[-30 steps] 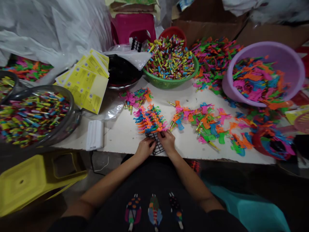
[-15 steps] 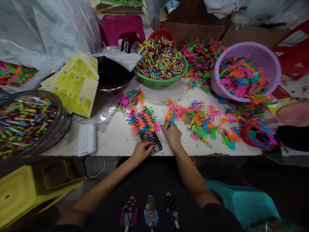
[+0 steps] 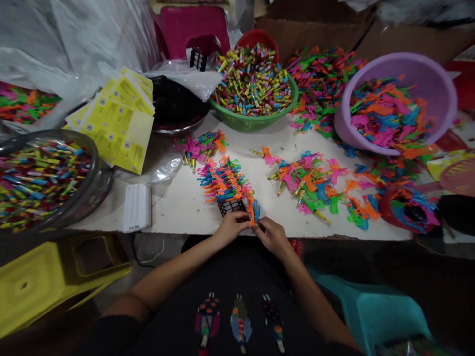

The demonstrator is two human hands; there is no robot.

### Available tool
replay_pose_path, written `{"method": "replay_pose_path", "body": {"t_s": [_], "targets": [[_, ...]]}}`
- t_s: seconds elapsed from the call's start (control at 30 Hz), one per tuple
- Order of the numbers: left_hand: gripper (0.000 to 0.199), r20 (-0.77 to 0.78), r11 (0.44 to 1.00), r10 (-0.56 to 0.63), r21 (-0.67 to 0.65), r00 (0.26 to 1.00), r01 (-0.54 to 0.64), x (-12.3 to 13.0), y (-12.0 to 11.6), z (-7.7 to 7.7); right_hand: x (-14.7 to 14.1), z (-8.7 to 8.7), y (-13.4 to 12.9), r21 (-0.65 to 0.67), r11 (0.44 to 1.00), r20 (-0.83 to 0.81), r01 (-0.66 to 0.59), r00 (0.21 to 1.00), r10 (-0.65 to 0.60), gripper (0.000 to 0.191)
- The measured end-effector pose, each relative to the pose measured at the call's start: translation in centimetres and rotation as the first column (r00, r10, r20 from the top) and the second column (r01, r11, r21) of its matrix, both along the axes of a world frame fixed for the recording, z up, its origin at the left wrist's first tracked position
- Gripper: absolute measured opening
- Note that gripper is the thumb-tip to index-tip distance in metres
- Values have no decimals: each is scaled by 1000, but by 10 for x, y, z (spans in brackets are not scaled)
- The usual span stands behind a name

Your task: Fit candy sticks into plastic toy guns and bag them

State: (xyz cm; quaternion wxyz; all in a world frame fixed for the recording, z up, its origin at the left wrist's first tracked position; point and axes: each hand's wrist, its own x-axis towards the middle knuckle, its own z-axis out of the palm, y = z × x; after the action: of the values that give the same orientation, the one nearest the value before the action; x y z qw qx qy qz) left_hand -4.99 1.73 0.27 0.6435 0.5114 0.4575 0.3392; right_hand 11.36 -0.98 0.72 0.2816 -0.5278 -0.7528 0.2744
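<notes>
My left hand point(image 3: 233, 228) and my right hand point(image 3: 273, 235) meet near the table's front edge. Between their fingertips is a small bunch of orange and blue gun-shaped plastic pieces point(image 3: 254, 207), pinched by both hands. Just beyond my left hand lies a black plastic grid point(image 3: 230, 206), its near end partly hidden by the fingers. On its far part stand packed rows of pink, orange, blue and green plastic pieces point(image 3: 222, 180). A loose pile of similar pieces point(image 3: 311, 183), some with yellow tubes, spreads to the right.
Behind are a green basket point(image 3: 247, 123) of small colourful tubes and a purple tub point(image 3: 401, 64) of plastic pieces. At left stand a dark clear basin point(image 3: 94, 153) of tubes, yellow printed sheets point(image 3: 115, 131) and a white device point(image 3: 136, 207). A red bowl point(image 3: 388, 212) is at right.
My right hand has come from the loose pile toward the body, bringing plastic pieces. My left hand has left the grid's near end and joined it. The view has shifted slightly.
</notes>
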Motion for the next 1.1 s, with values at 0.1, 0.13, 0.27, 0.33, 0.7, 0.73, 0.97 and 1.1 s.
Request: {"method": "replay_pose_path", "body": {"t_s": [0.1, 0.13, 0.27, 0.33, 0.7, 0.73, 0.97, 1.1], "targets": [[26, -81, 987, 43, 161, 996, -29, -5, -2, 2, 7, -4, 8, 55, 993, -106, 107, 989, -101, 18], [24, -107, 976, 51, 218, 993, -27, -10, -4, 3, 10, -5, 13, 56, 983, -154, 175, 974, -165, 17], [20, -203, 951, 60, 310, 977, 7, -31, -11, 4, 8, -4, 27, -111, 909, -384, 401, 827, -411, 19], [21, -258, 954, 68, 301, 964, 14, -40, -14, 4, 2, -2, 31, -210, 886, -498, 413, 735, -460, 21], [21, -271, 920, -17, 372, 963, 121, -85, -22, 21, -27, -31, 42, -379, 888, -551, 262, 707, -444, 21], [20, -277, 919, 13, 381, 961, 98, -90, -22, 23, -30, -35, 43, -378, 885, -534, 271, 718, -447, 21], [14, -164, 832, 446, 437, 880, -341, -127, -12, 36, -34, -52, 44, -347, 895, -486, 280, 763, -427, 22], [25, -83, 661, 714, 410, 695, -629, -135, 2, 35, -31, -58, 42, -325, 896, -459, 301, 779, -428, 23]]}}
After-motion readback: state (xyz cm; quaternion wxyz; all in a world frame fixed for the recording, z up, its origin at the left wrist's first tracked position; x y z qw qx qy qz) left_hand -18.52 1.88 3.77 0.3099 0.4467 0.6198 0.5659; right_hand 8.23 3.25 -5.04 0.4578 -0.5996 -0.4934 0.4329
